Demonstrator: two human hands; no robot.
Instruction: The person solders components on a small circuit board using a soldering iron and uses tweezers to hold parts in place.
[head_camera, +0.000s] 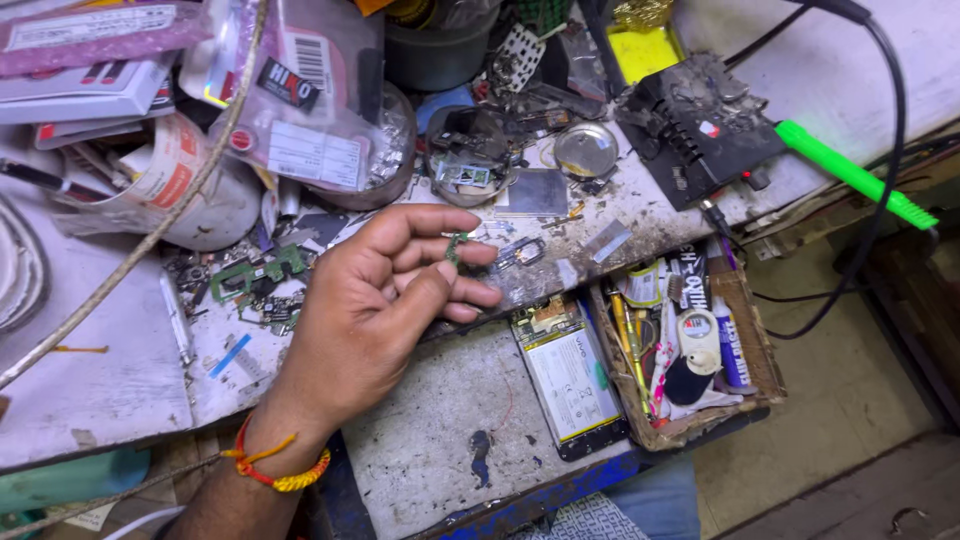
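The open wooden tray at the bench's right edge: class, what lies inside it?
The wooden tray holds a white round tape dispenser, a glue tube, a yellow-handled tool and a dark pad. These cover the tray's floor, so anything beneath is hidden.

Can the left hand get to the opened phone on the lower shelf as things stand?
Probably yes. The left hand pinches a small green part just above and left of the opened phone, with nothing between them; but its fingers are occupied.
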